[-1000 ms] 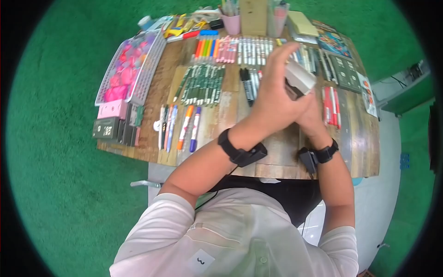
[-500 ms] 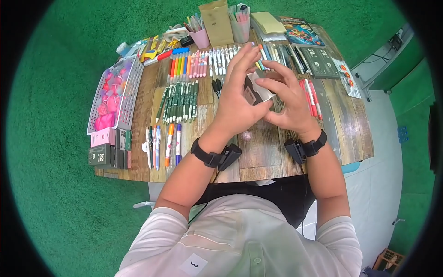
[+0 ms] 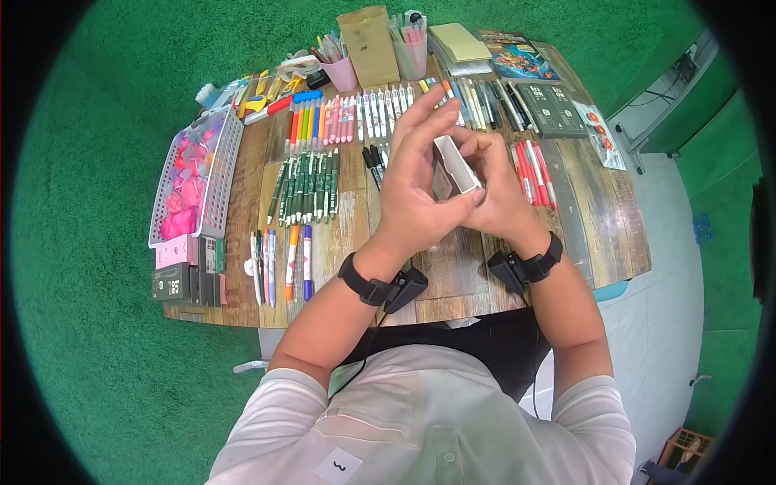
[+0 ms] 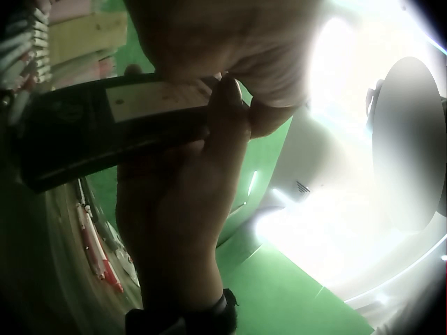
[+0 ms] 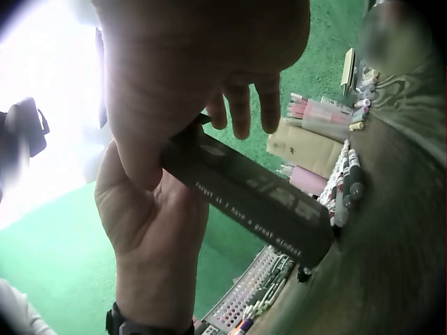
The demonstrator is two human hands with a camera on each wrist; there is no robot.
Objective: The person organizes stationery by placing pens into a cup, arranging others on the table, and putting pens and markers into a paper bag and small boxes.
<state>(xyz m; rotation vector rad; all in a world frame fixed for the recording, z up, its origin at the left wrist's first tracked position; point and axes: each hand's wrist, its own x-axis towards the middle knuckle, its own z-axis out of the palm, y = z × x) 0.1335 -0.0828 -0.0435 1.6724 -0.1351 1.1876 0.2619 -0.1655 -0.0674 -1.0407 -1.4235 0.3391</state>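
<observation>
Both hands hold a small dark cardboard box (image 3: 458, 166) above the middle of the table. Its open end faces up in the head view and shows a white inside. White lettering runs along the side of the box (image 5: 248, 199) in the right wrist view, while a pale label shows on it in the left wrist view. My left hand (image 3: 412, 182) grips it from the left, thumb at the near end and upper fingers raised. From the right, my right hand (image 3: 503, 190) grips it with bent fingers, its thumb (image 4: 229, 105) near the edge.
Rows of green pens (image 3: 305, 186), pink pens (image 3: 339, 120) and red pens (image 3: 533, 174) lie on the wooden table (image 3: 461, 279). A white basket (image 3: 222, 178) of pink items stands left, near stacked boxes (image 3: 174, 283). Pen cups (image 3: 341, 74) flank a brown paper bag (image 3: 368, 44) at the back.
The box has come down and left in the head view, and its open end has turned up. The right hand's fingers have closed in around it. The view has shifted too.
</observation>
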